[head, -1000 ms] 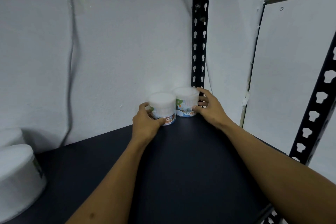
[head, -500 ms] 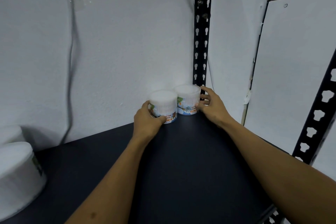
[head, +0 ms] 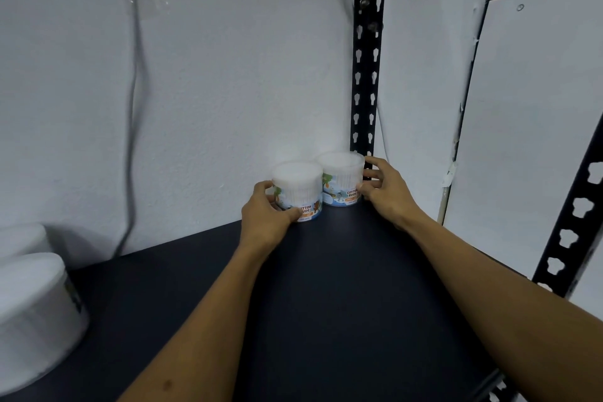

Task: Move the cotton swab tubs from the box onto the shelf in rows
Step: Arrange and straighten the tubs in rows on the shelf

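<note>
Nearest, at the shelf's [head: 326, 320] front left edge, two big white tubs [head: 32, 313] sit one behind the other, cropped by the frame; labels unreadable. Dark board between them and the post [head: 367, 75] carries only the two forearms reaching in.

Further in, left hand [head: 266, 222] wraps the left tub [head: 298, 189]: thumb on the front label, fingers curled round its far left side, a real grip. Left tub stands upright just front-left of the post, touching or nearly touching its neighbour.

Right hand [head: 388, 196] is on the right tub [head: 341, 178], fingers bent and spread against its right side, thumb near the label front; looks like a light hold, loose rather than clamped. Right tub is upright, right at the post's foot, tucked into the back corner by the wall [head: 195, 91].

Judgement: both tubs are being set side by side against the wall to start a back row from the post outward, hands squeezing them together so no gap is left. Placement looks basically finished; release seems next. Box not in view. A cable [head: 132, 108] hangs down the wall, well left of the post.
</note>
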`<move>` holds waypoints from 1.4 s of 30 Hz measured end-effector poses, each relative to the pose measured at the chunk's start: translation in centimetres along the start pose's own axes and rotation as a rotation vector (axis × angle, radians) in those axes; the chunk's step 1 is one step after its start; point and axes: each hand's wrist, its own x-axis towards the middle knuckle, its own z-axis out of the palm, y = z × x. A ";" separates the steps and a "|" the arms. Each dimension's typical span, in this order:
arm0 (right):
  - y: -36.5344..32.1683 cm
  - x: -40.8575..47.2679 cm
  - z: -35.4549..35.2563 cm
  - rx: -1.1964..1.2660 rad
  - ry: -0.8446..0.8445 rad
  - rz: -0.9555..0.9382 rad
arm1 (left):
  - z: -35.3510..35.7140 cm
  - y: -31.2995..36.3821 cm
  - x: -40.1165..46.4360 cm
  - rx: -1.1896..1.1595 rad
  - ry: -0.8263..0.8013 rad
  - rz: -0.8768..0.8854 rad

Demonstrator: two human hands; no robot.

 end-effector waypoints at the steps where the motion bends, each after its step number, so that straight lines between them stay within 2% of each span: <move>1: 0.0 0.0 0.0 -0.004 0.000 -0.002 | 0.0 0.0 0.0 0.001 -0.001 -0.001; 42: 0.0 0.0 0.0 -0.016 0.002 0.015 | 0.2 -0.1 0.2 0.034 0.057 0.013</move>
